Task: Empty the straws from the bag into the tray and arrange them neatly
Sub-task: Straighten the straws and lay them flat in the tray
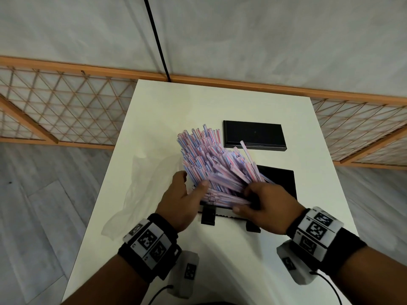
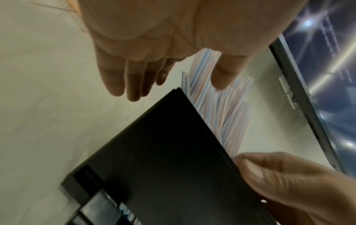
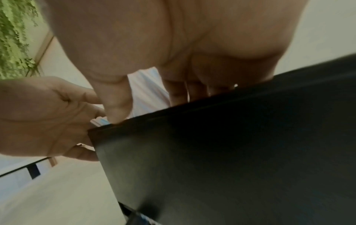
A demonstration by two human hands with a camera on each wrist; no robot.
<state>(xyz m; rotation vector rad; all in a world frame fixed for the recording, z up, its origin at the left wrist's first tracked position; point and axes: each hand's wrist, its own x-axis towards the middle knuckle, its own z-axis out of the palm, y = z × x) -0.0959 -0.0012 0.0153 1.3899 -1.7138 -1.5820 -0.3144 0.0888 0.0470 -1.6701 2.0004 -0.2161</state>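
Left hand (image 1: pixel 182 201): grip wide, fingers straight, thumb pressing the side of the striped straws (image 1: pixel 211 155). Right hand (image 1: pixel 271 208): grip curled round the bundle's lower ends. The straws fan up and away from both grips, above the black tray (image 1: pixel 284 181). A clear bag (image 1: pixel 143 183) lies on the surface (image 1: pixel 319 194) left of the left grip. The wristbands (image 1: pixel 147 238) bear square coded markers; the tray's front marking is unreadable.

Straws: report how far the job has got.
Done: the bag lies slack on the table, straws out. In hand: left hand steadies and right hand grips the fanned bundle over the tray. Still to do: lay them flat and aligned.
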